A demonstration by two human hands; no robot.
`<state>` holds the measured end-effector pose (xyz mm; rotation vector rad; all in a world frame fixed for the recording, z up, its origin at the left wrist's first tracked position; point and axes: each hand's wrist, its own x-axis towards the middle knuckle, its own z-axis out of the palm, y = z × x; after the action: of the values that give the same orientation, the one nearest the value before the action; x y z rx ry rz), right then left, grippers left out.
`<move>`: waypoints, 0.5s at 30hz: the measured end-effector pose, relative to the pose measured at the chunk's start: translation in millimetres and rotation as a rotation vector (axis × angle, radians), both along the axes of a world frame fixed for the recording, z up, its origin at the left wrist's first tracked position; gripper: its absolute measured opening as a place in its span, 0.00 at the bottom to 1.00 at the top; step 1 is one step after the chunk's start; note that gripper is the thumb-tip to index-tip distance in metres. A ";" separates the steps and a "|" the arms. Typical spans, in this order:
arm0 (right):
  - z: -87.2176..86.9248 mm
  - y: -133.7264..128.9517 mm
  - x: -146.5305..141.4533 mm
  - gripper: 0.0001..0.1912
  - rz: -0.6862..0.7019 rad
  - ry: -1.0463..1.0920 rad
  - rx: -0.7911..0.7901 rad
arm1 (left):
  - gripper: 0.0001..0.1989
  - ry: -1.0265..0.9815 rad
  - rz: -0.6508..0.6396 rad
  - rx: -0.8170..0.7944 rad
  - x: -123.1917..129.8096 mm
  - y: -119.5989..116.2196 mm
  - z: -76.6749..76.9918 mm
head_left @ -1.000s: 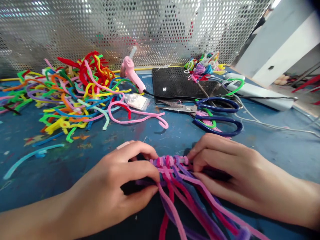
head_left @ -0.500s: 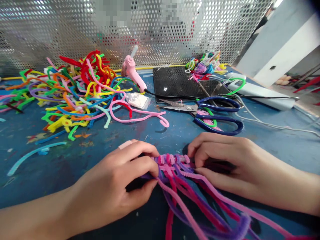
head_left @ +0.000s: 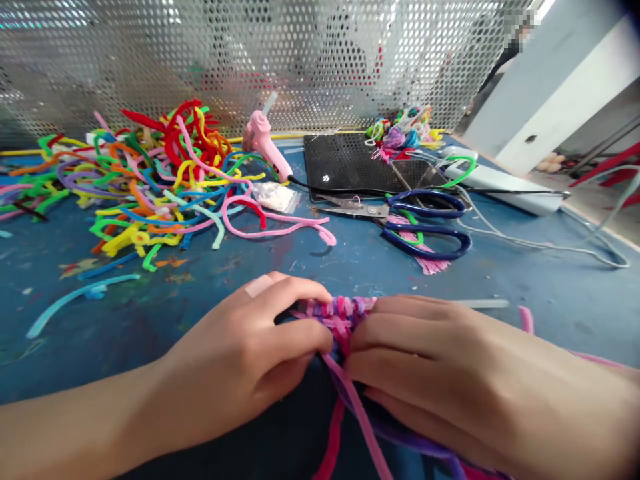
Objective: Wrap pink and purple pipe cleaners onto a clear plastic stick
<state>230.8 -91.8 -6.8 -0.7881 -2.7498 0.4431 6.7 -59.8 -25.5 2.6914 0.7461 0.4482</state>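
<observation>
A small weave of pink, magenta and purple pipe cleaners lies in front of me, its top loops wrapped in a row round a straight rod. The rod's translucent end sticks out beyond my right hand. My left hand, a plaster on one finger, is closed on the weave's left end. Over its right part lies my right hand, fingers together and curled against the strands; the palm hides the fingertips. Loose pink and magenta strands hang down between the hands toward me.
Many-coloured pipe cleaners are heaped at the back left. A pink glue gun, a small bag of white bits, a black mat and blue-handled scissors lie beyond my hands. A perforated metal screen borders the table.
My right hand has moved left and turned over the weave, covering its right side and many strands. The rod's right end has come into sight. My left hand keeps its hold.
</observation>
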 end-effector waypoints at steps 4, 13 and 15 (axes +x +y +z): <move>-0.5 1.0 -8.5 0.14 0.002 -0.028 0.015 | 0.12 0.012 0.017 -0.109 0.4 0.3 3.0; -6.1 2.4 -4.1 0.15 0.266 -0.001 0.236 | 0.10 -0.100 0.009 -0.060 -4.8 -2.6 2.0; -6.1 2.5 -4.0 0.15 0.329 -0.007 0.269 | 0.09 -0.138 0.045 -0.045 -3.9 -10.8 1.4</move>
<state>226.8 -89.3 -12.9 -0.2736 -2.8681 0.1216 2.8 -70.6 -24.2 2.5761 0.7687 0.6144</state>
